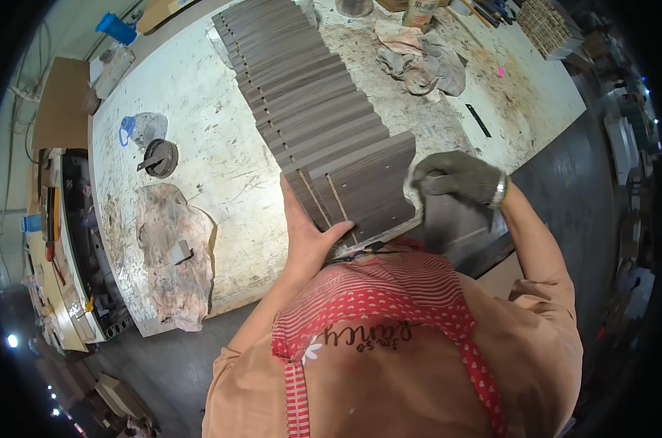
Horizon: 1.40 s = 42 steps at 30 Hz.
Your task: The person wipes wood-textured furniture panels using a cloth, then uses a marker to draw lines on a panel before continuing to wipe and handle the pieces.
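A long, fanned stack of dark grey wood-grain boards [309, 95] runs from the far edge of the table to my body. The nearest board [378, 179] lies on top, with a pale groove near its left side and a scooped right edge. My left hand [309, 226] is bare and grips this board at its near left, thumb on top and fingers along the side. My right hand [462, 177], in a dark grey glove, is closed on a dark grey flat piece [455, 223] beside the board's right edge. Motion blurs that piece, so its kind is unclear.
On the worn white table [236, 263] lie a stained cloth [167, 255] with a small grey block, a round dark tin [161, 158] and a clear jug [145, 130]. A crumpled rag [422, 62] and a black strip [478, 120] lie right of the stack.
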Tool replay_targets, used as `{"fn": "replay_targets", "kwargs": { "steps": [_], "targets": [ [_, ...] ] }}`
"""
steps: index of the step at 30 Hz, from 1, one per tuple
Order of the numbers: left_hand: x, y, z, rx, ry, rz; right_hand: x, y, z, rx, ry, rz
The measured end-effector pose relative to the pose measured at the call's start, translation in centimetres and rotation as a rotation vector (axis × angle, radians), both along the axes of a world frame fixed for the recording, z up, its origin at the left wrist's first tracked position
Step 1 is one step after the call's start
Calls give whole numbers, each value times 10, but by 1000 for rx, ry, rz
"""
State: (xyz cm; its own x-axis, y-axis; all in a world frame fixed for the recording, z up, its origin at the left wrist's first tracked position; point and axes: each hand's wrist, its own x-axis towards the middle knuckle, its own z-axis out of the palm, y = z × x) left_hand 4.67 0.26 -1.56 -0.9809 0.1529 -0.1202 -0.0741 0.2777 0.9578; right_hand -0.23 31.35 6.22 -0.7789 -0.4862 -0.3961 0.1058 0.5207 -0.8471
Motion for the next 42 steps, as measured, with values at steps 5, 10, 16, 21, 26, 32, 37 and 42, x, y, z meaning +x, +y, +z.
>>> {"fn": "replay_targets", "kwargs": {
  "steps": [5, 10, 16, 21, 26, 32, 37, 42],
  "targets": [
    [-2, 10, -13, -61, 49, 76, -6, -23, -25, 155, 45, 119],
    [-3, 5, -25, 42, 88, 30, -18, -30, -32, 260, 284, 308],
    [-44, 5, -14, 45, 158, 45, -63, -46, -21, 328, 333, 209],
    [-55, 0, -21, 20, 216, 20, -68, -45, -8, 283, 353, 185],
    [-52, -6, -41, -62, 142, 46, -49, 35, 4, 64, 531, -380],
    [-13, -11, 14, -132, 679, -73, 7, 96, -20, -411, 429, -1290],
    [-13, 46, 29, 1, 315, -516, 25, 105, -55, -1081, 147, -1530],
    [-38, 121, 14, 248, -103, -453, 12, 97, -58, -1233, 14, -1438]
  ]
}}
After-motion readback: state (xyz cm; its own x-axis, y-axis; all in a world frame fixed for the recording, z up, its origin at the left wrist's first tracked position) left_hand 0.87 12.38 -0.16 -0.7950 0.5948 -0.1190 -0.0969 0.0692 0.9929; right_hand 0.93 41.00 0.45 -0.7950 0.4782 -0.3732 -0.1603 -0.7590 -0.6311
